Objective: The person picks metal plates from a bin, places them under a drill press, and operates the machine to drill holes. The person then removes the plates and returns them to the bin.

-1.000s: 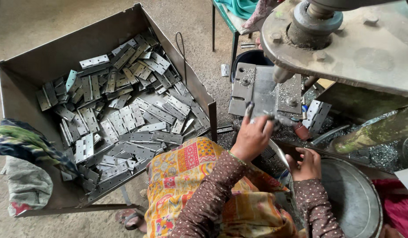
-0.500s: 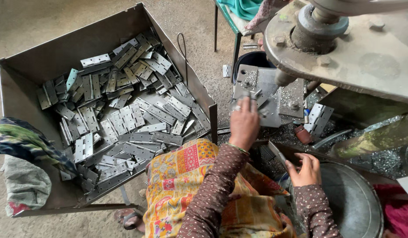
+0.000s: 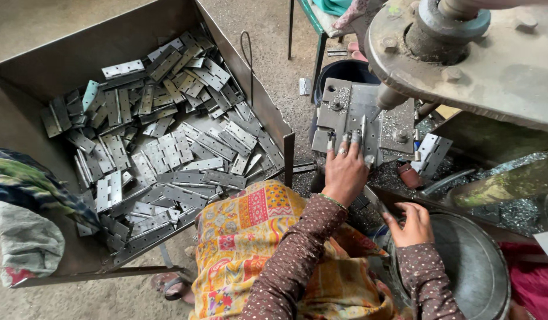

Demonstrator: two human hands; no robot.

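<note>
Head camera: looks down at two bare hands, a lap and a work spot.
Left hand: the left hand (image 3: pixel 345 169) reaches out to the metal plate (image 3: pixel 351 115) under the big machine (image 3: pixel 463 53). Its fingers (image 3: pixel 356 137) are stretched out, close side by side, with the tips on the plate. A small metal piece stands just by the fingertips; I cannot tell if the fingers pinch it.
Right hand: the right hand (image 3: pixel 411 222) rests at the rim of a round metal pan (image 3: pixel 472 266). Its fingers are bent a little and loose, and I cannot tell if they hold anything.
Hinges: lots of flat gray hinges (image 3: pixel 161 148) lie in a heap in the big metal box (image 3: pixel 43 65), left of the lap and well apart from both hands.
More hinges: a few hinges (image 3: pixel 431 153) sit just right of the plate.
Lap: a bright patterned cloth (image 3: pixel 256 225) covers it.
Cloth bundle: a bundle (image 3: pixel 25 207) hangs on the box's left edge.
Shavings: shiny metal bits (image 3: pixel 511 210) lie near the pan.
</note>
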